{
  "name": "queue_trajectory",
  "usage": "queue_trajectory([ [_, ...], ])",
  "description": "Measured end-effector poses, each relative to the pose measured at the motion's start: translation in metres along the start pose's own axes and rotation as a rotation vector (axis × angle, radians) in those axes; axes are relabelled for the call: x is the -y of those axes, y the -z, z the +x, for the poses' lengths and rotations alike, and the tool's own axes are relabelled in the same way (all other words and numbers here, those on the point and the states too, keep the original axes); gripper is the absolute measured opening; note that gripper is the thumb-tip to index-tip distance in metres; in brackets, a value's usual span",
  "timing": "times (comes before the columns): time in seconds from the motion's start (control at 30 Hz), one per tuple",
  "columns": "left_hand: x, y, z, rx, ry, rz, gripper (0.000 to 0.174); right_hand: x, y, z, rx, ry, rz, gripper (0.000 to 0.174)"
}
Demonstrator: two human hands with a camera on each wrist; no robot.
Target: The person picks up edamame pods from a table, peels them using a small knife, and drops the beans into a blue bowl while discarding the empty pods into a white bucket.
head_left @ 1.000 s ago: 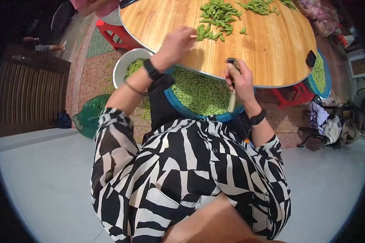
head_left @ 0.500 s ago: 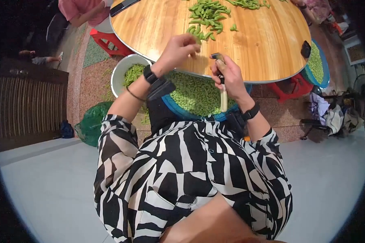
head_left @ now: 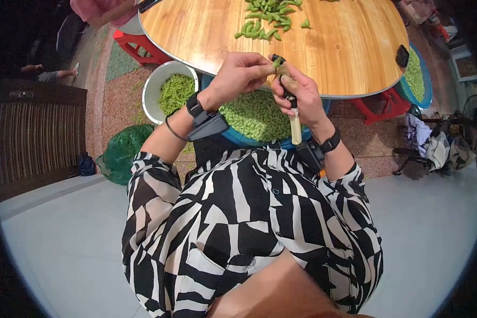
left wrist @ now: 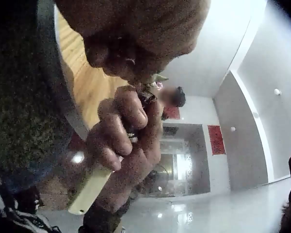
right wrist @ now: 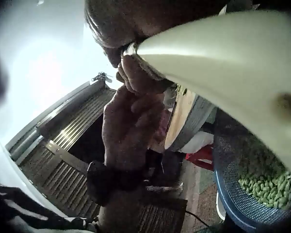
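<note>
Over the table's near edge, my left hand [head_left: 241, 74] pinches a green soybean pod [head_left: 276, 63] at its fingertips. Beside it, my right hand [head_left: 303, 96] grips a tool with a pale handle [head_left: 296, 130] and a dark head. The pod sits right at that dark head, close to the right thumb. In the left wrist view the pale handle [left wrist: 89, 191] sticks out below the curled right fingers [left wrist: 114, 136]; in the right wrist view it looms large. The tool's working end is mostly hidden by the fingers. More pods [head_left: 257, 30] lie on the round wooden table [head_left: 339, 58].
Below the hands stands a blue basket [right wrist: 228, 199] of shelled green beans [head_left: 257, 119]. A white bucket [head_left: 148, 98] holds green pods or husks, with a green net bag [head_left: 123, 153] nearby. Red stools [head_left: 143, 49] stand under the table; another person [head_left: 103, 11] sits at far left.
My left hand has come back from the pods on the table to meet the right hand, bringing a pod. The right hand keeps its grip on the tool and has shifted slightly left.
</note>
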State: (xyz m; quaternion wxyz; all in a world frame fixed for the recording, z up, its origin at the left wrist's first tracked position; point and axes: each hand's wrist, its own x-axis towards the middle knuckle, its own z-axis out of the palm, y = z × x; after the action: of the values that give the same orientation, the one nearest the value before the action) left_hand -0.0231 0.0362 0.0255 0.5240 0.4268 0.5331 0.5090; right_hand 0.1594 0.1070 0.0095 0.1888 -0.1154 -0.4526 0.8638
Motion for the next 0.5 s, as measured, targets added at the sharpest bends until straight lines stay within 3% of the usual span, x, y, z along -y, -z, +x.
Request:
queue_trajectory([
  [0.2,0.011,-0.003,0.0,-0.058,-0.066,-0.015,0.015,-0.002,-0.001,0.001,-0.036,0.02,-0.026,0.042],
  [0.27,0.017,-0.01,0.001,-0.181,-0.236,0.01,0.015,-0.003,-0.003,0.003,-0.086,0.042,-0.073,0.04],
  [0.3,0.017,-0.012,0.001,-0.182,-0.238,0.009,0.015,-0.003,-0.004,0.003,-0.106,0.069,-0.069,0.039],
  [0.37,0.018,-0.015,0.002,-0.236,-0.407,0.182,0.017,-0.001,-0.006,0.003,-0.125,0.093,-0.07,0.039],
  [0.5,-0.005,-0.007,0.0,-0.085,-0.213,0.001,0.014,0.012,-0.007,-0.003,-0.06,0.057,0.07,0.034],
])
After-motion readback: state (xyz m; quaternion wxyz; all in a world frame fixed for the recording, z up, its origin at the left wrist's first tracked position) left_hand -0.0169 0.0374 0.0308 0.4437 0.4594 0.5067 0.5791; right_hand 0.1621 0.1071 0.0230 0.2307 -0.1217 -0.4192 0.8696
